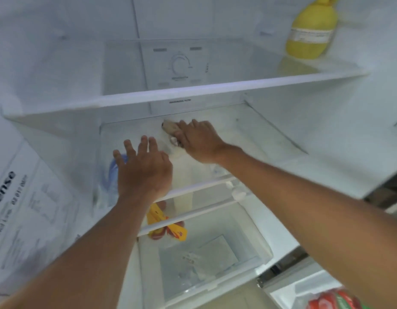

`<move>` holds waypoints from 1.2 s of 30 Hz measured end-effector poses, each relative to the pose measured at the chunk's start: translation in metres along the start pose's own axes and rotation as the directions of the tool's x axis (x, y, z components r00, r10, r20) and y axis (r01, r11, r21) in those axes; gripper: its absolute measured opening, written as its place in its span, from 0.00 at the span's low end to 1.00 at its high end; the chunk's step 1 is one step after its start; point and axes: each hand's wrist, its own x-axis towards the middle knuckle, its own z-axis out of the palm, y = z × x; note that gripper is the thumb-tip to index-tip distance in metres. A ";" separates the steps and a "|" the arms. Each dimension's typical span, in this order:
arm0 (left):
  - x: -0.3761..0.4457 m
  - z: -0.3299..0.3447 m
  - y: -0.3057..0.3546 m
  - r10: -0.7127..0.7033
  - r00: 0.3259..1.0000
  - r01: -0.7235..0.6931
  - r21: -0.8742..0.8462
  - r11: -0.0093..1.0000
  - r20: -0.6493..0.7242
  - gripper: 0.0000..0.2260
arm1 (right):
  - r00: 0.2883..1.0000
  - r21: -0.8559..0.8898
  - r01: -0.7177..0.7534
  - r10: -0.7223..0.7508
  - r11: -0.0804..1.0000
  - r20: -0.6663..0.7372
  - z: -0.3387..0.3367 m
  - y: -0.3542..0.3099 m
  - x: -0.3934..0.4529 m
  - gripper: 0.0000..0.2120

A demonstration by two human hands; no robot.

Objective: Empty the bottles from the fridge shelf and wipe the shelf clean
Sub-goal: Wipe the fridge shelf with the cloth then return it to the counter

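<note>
My right hand (198,142) rests on the middle glass shelf (255,130), fingers closed over a small beige object (168,127); blur hides what it is. A whitish bottle shape (182,177) runs from under that hand toward the shelf's front rim. Spread open, my left hand (144,168) hovers over the shelf's left part, just right of a clear bottle with blue markings (111,175) by the left wall. A yellow bottle (310,32) stands at the right end of the upper shelf (193,90).
Beneath the glass shelf sit a clear crisper drawer (206,253) and a yellow and red packet (170,228). A printed sticker (21,208) covers the left wall. The temperature dial (179,65) is on the back wall. A red package (333,299) lies at the bottom right.
</note>
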 end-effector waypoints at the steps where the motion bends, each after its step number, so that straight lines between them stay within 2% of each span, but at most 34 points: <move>1: 0.000 0.001 -0.002 0.006 1.000 -0.006 0.012 1.000 0.005 0.28 | 0.999 0.024 0.020 -0.019 1.000 -0.039 -0.003 -0.004 -0.024 0.21; 3: 0.002 0.000 -0.004 0.023 1.000 -0.023 0.022 0.999 0.016 0.30 | 0.996 0.076 0.065 -0.059 0.995 -0.074 -0.014 -0.005 -0.070 0.21; 5: 0.001 -0.002 -0.003 0.031 1.000 -0.031 -0.006 1.000 0.006 0.28 | 1.000 0.166 0.002 -0.001 0.986 -0.007 -0.025 0.013 -0.103 0.22; 8: 0.000 0.000 0.000 0.130 0.992 -0.129 -0.042 0.991 0.003 0.34 | 0.996 0.120 -0.080 0.075 0.990 0.043 -0.034 0.059 -0.110 0.29; 11: 0.000 0.001 0.005 0.228 0.974 -0.227 -0.070 0.971 -0.001 0.40 | 0.967 0.102 -0.256 0.255 0.961 0.018 -0.036 0.108 -0.095 0.22; 13: -0.001 0.000 0.007 0.279 0.960 -0.278 -0.092 0.956 -0.009 0.45 | 0.930 0.113 -0.367 0.366 0.923 0.029 -0.040 0.127 -0.082 0.23; 15: -0.002 -0.001 0.008 0.301 0.953 -0.300 -0.106 0.948 -0.001 0.45 | 0.905 0.166 -0.423 0.425 0.891 0.025 -0.041 0.135 -0.073 0.20; 18: -0.004 -0.005 0.009 0.283 0.959 -0.280 -0.135 0.951 0.003 0.39 | 0.952 0.047 -0.305 0.304 0.951 0.028 -0.040 0.129 -0.089 0.21; 20: -0.005 -0.007 0.009 0.272 0.962 -0.270 -0.160 0.950 -0.006 0.35 | 0.972 0.035 -0.233 0.232 0.972 0.047 -0.044 0.127 -0.115 0.22; 24: -0.005 -0.005 0.010 0.259 0.966 -0.257 -0.153 0.954 -0.006 0.34 | 0.960 0.036 -0.277 0.275 0.960 0.055 -0.048 0.135 -0.121 0.23; 28: -0.004 0.000 0.010 0.248 0.969 -0.246 -0.127 0.961 -0.005 0.34 | 0.927 -0.058 -0.357 0.361 0.932 0.099 -0.047 0.126 -0.059 0.23; 29: -0.004 0.001 0.010 0.248 0.969 -0.247 -0.124 0.961 -0.010 0.34 | 0.933 -0.065 -0.339 0.344 0.939 0.107 -0.043 0.118 -0.039 0.23; 32: -0.001 0.003 0.008 0.250 0.968 -0.249 -0.128 0.960 -0.011 0.33 | 0.977 -0.028 -0.152 0.154 0.988 0.146 -0.027 0.073 0.004 0.19; 34: -0.002 0.001 0.007 0.247 0.969 -0.246 -0.111 0.963 -0.006 0.37 | 0.991 -0.007 -0.079 0.079 0.997 0.104 -0.014 0.035 0.010 0.19; 36: -0.003 -0.002 0.007 0.133 0.990 -0.137 -0.167 0.976 -0.033 0.32 | 0.998 0.056 -0.057 0.056 0.997 0.027 -0.009 0.013 -0.011 0.21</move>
